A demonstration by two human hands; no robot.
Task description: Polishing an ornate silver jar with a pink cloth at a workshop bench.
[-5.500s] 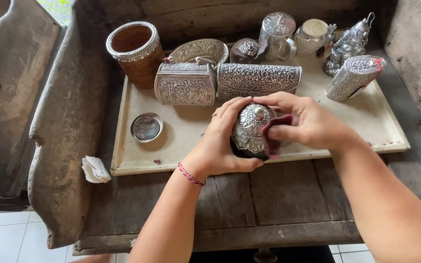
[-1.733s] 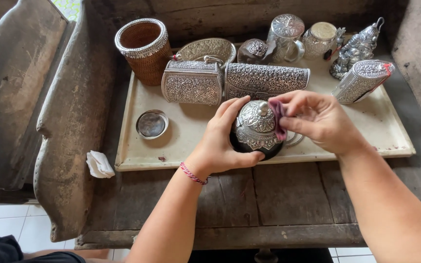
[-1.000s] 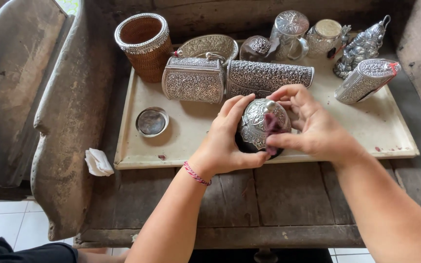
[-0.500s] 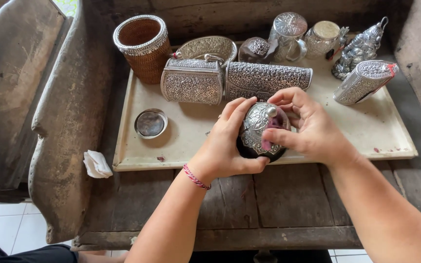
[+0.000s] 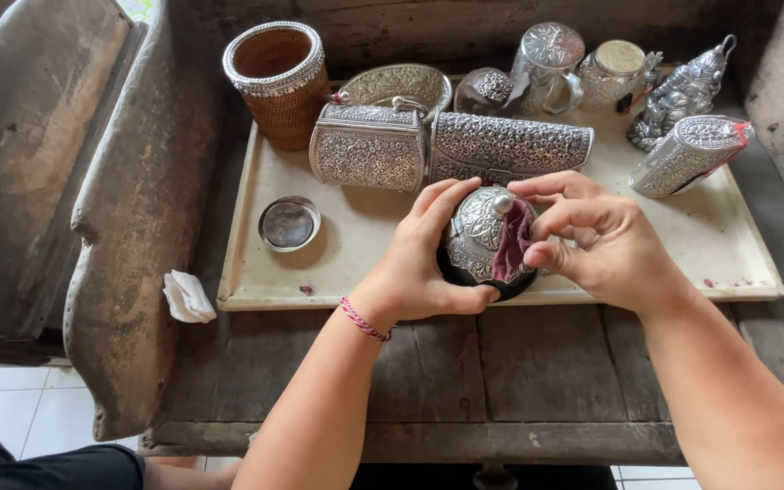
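Polishing silver lidded pot (image 5: 481, 238) before tray (image 5: 356, 272): left hand (image 5: 419, 263) cupping it, right hand (image 5: 605, 245) pinching reddish cloth (image 5: 510, 249); next, probably turning it

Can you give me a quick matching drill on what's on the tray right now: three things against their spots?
Things:
1. woven cup
2. small round dish
3. domed silver lid

Places:
A. between both hands, a dark red cloth pressed on it
B. back left corner of the tray
C. lying alone at the tray's left side

Pairs: 1-B, 2-C, 3-A
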